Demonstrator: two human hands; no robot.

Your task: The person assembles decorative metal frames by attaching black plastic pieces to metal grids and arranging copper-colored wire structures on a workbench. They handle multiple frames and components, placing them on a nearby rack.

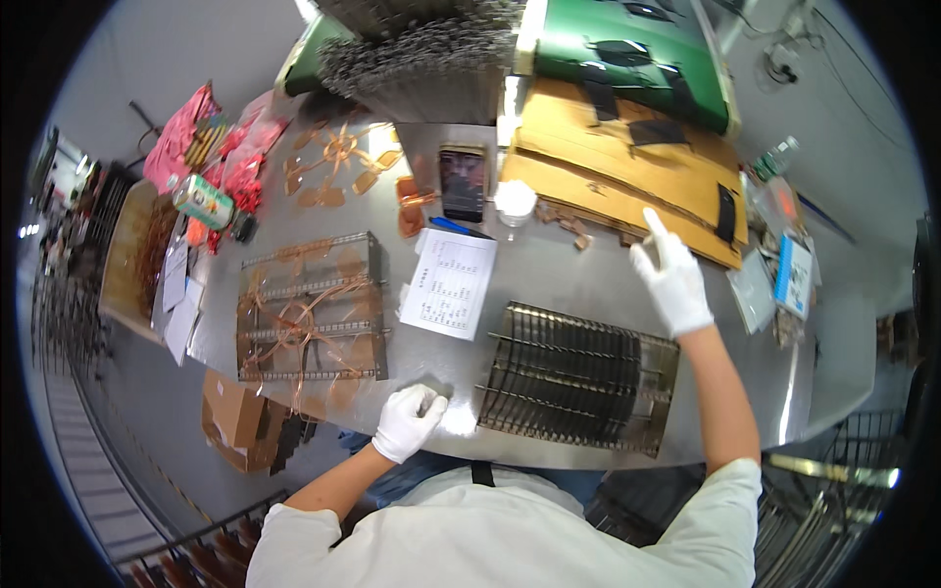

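My left hand point(410, 421), in a white glove, is at the table's front edge with its fingers curled in. Whether anything is inside them is hidden. My right hand point(674, 279), also gloved, is raised over the right side of the table near the yellow cardboard point(627, 186). Its index finger and thumb are stretched out, and no object shows in it. Between the hands lies a metal rack point(659, 402) filled with a row of thin black pieces point(578, 377). Left of my left hand, a second metal rack point(378, 304) has translucent orange branched pieces point(297, 321) about it.
A printed sheet point(449, 284), blue pen point(459, 227), phone point(463, 183) and white-topped jar point(515, 204) occupy the middle. Small brown blocks point(564, 223) lie by the cardboard. Behind stands a green conveyor belt point(578, 29) with black pieces. A bottle point(203, 201) stands left.
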